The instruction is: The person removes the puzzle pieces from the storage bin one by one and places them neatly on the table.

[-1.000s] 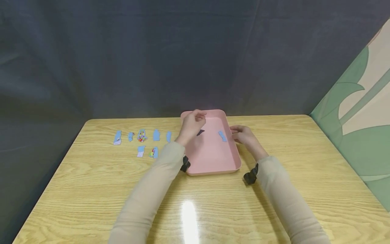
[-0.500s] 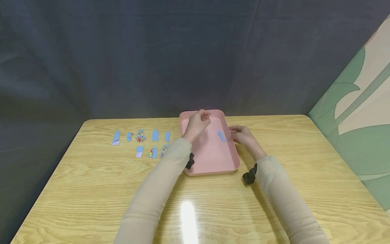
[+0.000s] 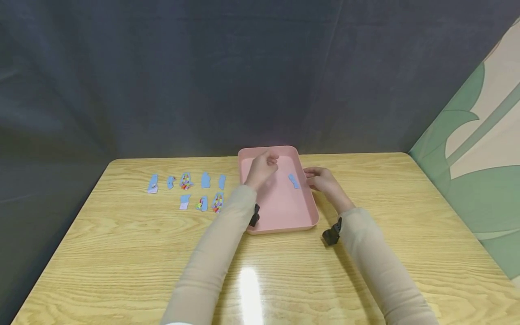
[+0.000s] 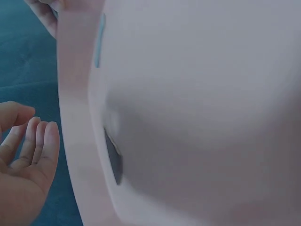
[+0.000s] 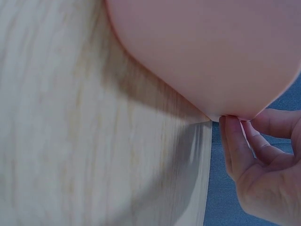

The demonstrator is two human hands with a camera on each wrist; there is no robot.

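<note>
My left hand hovers over the far left part of the pink tray, fingers loosely bent and nothing between them. In the left wrist view, a thin dark piece lies on the tray floor; the hand hides it in the head view. Farther right in the tray is a small light-blue piece with an irregular outline. At the tray's right side, my right hand holds the rim. The right wrist view shows its fingers and thumb closed together at the tray's edge.
Left of the tray, several small blue cut-out pieces lie in two rows on the wooden table, including a multicoloured one and a blue-and-lilac one. A dark curtain hangs behind; a green-patterned cloth stands at right.
My left hand has shifted a little right over the tray, now covering the dark piece in the head view. The multicoloured piece beside its sleeve has come into view. The right hand stays at the rim.
</note>
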